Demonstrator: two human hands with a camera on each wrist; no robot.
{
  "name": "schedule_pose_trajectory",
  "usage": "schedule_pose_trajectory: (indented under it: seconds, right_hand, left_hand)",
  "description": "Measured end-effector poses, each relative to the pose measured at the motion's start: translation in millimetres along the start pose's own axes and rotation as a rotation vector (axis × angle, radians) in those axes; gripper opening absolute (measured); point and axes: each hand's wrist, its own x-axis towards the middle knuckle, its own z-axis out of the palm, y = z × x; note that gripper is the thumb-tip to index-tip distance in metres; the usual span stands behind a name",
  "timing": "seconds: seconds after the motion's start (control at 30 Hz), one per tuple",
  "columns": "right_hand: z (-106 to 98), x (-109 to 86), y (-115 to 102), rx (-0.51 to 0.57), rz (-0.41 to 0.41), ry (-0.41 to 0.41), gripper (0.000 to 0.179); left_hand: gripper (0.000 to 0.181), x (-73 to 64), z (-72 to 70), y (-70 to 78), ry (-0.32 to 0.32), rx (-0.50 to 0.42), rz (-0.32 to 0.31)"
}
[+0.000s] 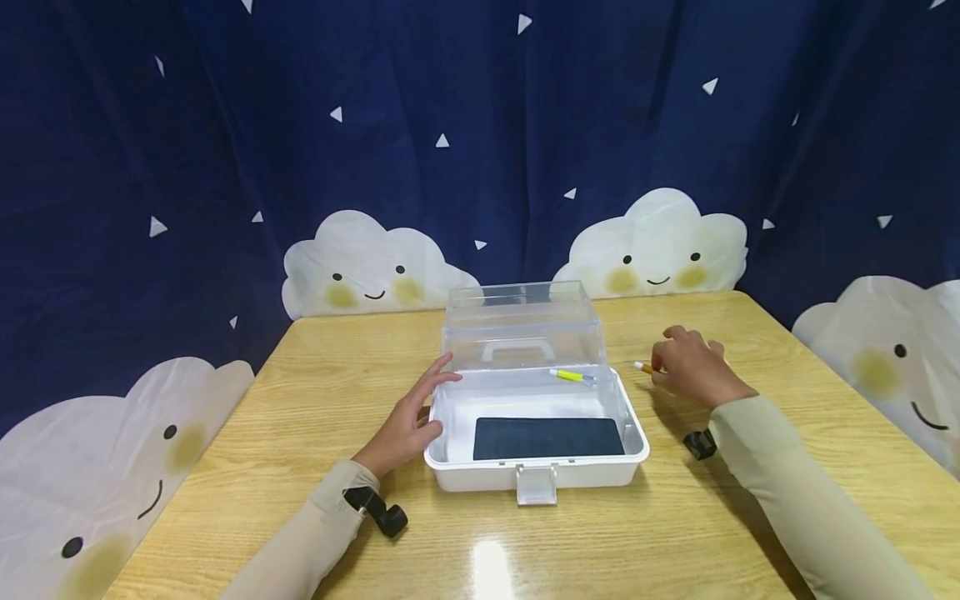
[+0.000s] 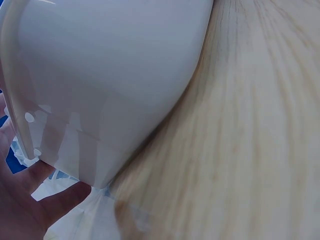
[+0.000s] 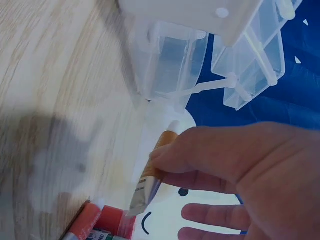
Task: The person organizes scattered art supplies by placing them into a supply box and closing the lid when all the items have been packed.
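A white plastic box (image 1: 465, 477) with a raised clear lid (image 1: 521, 333) stands on the table. Inside it lies a flat dark rectangular piece (image 1: 547, 438), and a yellow tube with a white cap (image 1: 572, 376) is near the back. My left hand (image 1: 408, 427) rests at the box's left side, thumb by the rim and fingers fairly straight; in the left wrist view some fingers (image 2: 65, 202) touch the outer wall. To the right of the box, my right hand (image 1: 693, 367) pinches an orange paint tube (image 3: 161, 145) with a white cap between thumb and fingers.
Red and orange tubes (image 3: 85, 220) lie on the table below the right hand in the right wrist view. The box's front latch (image 1: 536, 485) hangs down. A dark blue curtain (image 1: 480, 125) with clouds surrounds the wooden table (image 1: 352, 367).
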Motion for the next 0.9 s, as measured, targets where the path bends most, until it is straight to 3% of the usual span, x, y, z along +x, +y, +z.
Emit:
schedule_pose_trajectory:
  seconds: [0.67, 0.9]
  right_hand:
    - [-13, -2.7, -18, 0.031, -0.069, 0.217, 0.011]
    - [-16, -3.0, -21, 0.028, -0.119, 0.329, 0.009]
  left_hand:
    - [0.064, -1.0, -1.0, 1.3, 0.0, 0.016, 0.003]
    - [0.064, -1.0, -0.4, 1.2, 0.003, 0.023, 0.016]
